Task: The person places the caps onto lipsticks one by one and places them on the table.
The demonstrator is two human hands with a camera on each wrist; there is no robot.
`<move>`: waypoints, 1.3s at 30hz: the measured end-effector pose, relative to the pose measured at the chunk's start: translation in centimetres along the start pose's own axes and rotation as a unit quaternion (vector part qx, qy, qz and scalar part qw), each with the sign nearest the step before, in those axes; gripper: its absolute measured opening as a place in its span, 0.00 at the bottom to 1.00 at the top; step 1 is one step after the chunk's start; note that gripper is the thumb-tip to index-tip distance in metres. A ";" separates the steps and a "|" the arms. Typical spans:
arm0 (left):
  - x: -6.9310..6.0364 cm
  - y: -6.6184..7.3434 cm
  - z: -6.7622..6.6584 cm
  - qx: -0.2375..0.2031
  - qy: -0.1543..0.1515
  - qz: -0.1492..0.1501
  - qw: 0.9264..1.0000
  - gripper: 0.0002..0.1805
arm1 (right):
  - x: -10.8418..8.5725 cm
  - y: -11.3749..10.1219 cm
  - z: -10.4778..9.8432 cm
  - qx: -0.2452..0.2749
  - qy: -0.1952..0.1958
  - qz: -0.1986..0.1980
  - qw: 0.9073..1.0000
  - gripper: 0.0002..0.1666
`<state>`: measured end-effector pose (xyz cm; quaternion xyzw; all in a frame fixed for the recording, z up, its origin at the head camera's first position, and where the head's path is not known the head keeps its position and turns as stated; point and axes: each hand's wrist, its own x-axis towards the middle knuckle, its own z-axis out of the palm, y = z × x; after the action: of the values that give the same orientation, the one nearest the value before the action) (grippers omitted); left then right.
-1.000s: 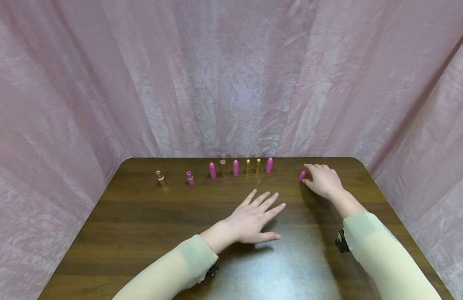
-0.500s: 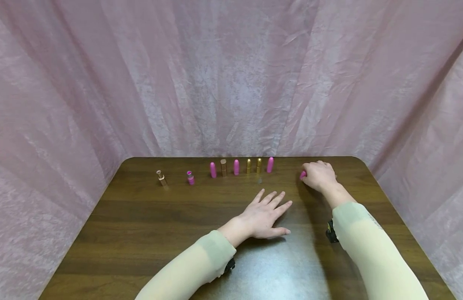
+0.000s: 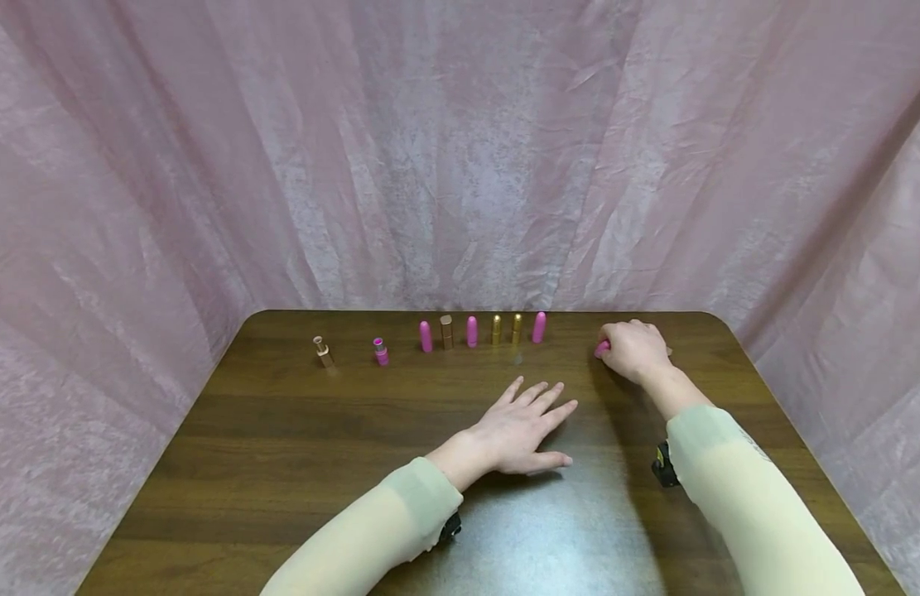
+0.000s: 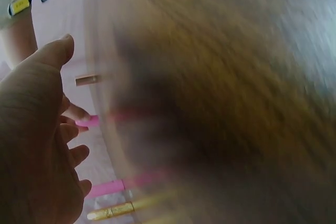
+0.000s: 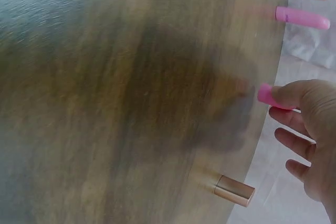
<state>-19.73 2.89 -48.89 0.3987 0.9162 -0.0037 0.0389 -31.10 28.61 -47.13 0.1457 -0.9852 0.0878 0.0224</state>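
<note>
My right hand (image 3: 634, 354) pinches a small pink lipstick cap (image 5: 266, 94) between thumb and index finger at the table's far right. The hand covers most of the cap in the head view. A rose-gold lipstick cap (image 5: 234, 191) stands beyond that hand, nearly all hidden from the head view. Mid-table, my left hand (image 3: 513, 430) is held palm down with spread fingers, holding nothing. Two uncapped lipsticks stand at the far left: a rose-gold one (image 3: 323, 354) and a pink one (image 3: 381, 353).
Along the back edge of the wooden table (image 3: 281, 447) stand several closed lipsticks: pink tubes (image 3: 539, 328), gold tubes (image 3: 496, 330) and a rose-gold tube (image 3: 447, 333). Pink velvet curtains (image 3: 460, 165) hang behind and at both sides.
My right hand has closed in on the pink cap and now pinches it. The left hand has drifted slightly right. The lipsticks have stayed in place.
</note>
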 end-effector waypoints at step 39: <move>-13.6 -13.8 -1.7 -0.063 0.155 -0.125 0.978 0.45 | -7.9 -8.2 1.5 0.111 0.088 -0.184 0.973 0.14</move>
<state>-20.68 -16.34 -46.56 0.2733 0.9522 0.1108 -0.0794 -21.17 22.83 -47.74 0.3174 -0.9199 0.2033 0.1083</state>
